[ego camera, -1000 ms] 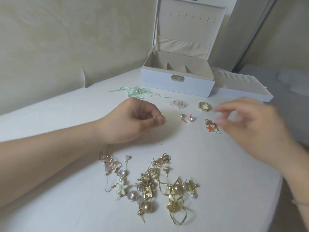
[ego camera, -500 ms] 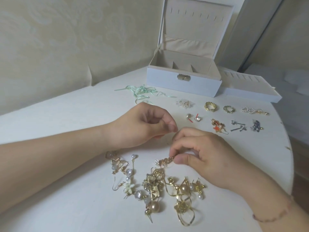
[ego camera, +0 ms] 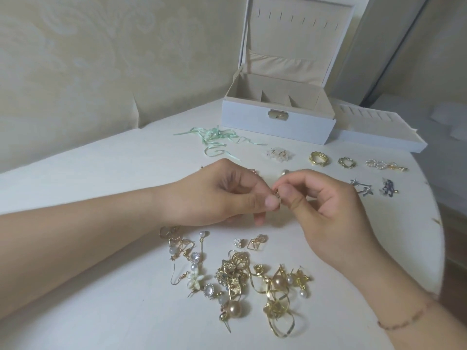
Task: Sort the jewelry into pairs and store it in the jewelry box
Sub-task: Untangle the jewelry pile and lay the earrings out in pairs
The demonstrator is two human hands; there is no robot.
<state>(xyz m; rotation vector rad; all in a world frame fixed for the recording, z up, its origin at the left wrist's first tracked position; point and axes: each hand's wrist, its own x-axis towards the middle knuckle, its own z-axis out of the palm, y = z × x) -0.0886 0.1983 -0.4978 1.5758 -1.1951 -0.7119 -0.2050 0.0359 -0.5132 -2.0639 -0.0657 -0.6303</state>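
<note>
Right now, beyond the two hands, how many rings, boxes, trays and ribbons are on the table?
Rings: 2, the wide gold ring and the thinner ring
Boxes: 1, the open jewelry box
Trays: 1, the loose tray beside the box
Ribbons: 1, the mint green ribbon
Total: 5

The jewelry box (ego camera: 278,125) stands at the back of the counter (ego camera: 113,173), lid up, with a tray (ego camera: 379,137) just beside it on the right. A ribbon (ego camera: 214,140) lies left of the box's front. A row of sorted pieces (ego camera: 346,162) lies before the box and tray. The unsorted pile (ego camera: 240,276) lies nearest the person, with both hands (ego camera: 275,198) between pile and row.
</note>
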